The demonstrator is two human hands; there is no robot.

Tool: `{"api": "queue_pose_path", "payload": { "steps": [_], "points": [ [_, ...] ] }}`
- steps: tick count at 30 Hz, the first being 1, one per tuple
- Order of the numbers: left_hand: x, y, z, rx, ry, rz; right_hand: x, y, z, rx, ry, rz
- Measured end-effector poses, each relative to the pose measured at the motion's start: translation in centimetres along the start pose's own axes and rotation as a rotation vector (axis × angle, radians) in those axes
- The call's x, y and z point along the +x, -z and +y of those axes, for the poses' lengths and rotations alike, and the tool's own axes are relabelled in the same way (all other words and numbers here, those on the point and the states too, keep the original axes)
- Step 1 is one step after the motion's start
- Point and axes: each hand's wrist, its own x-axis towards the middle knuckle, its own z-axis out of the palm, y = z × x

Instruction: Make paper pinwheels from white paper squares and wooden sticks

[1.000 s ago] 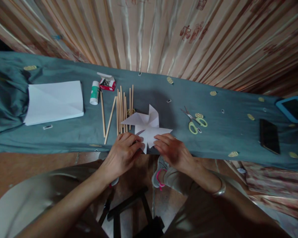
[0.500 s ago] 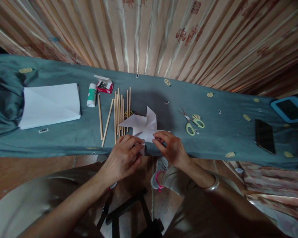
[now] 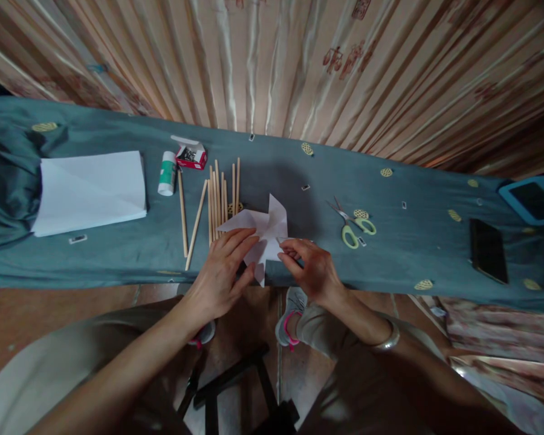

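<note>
A white paper pinwheel (image 3: 276,220) lies at the table's front edge with its blades folded in towards the middle. My left hand (image 3: 224,266) rests over its left side, fingers stretched out and apart, touching the paper. On the other side, my right hand (image 3: 310,266) is closed in a pinch just above the pinwheel's right blade. A tiny thin tip shows at those fingertips, too small to name. Several wooden sticks (image 3: 216,199) lie left of the pinwheel, some running under its left blade.
Scissors with green handles (image 3: 356,229) lie to the right. Further right are a dark phone (image 3: 488,251) and a blue-framed device (image 3: 532,199). At left sit a paper stack (image 3: 93,193), a glue stick (image 3: 167,174) and an open red box (image 3: 191,156) of small metal pieces.
My left hand has let go of the lower blade and spread its fingers further up over the paper. My right hand stays pinched in nearly the same place.
</note>
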Motion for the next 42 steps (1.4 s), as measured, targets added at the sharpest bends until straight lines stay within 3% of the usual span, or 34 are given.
{"api": "queue_pose_path", "payload": {
  "steps": [13,25,33,42],
  "points": [
    [0.4,0.0,-0.2,-0.032,0.056,-0.034,0.4,0.0,0.5,-0.036,0.195,0.019],
    [0.6,0.1,-0.2,-0.018,0.054,-0.024,0.8,0.3,0.4,-0.026,0.185,-0.036],
    [1.0,-0.7,0.6,0.089,-0.096,-0.097,0.9,0.2,0.4,-0.057,0.177,-0.064],
    [1.3,-1.0,0.7,0.125,-0.120,-0.104,1.1,0.3,0.5,-0.086,0.174,-0.108]
  ]
}}
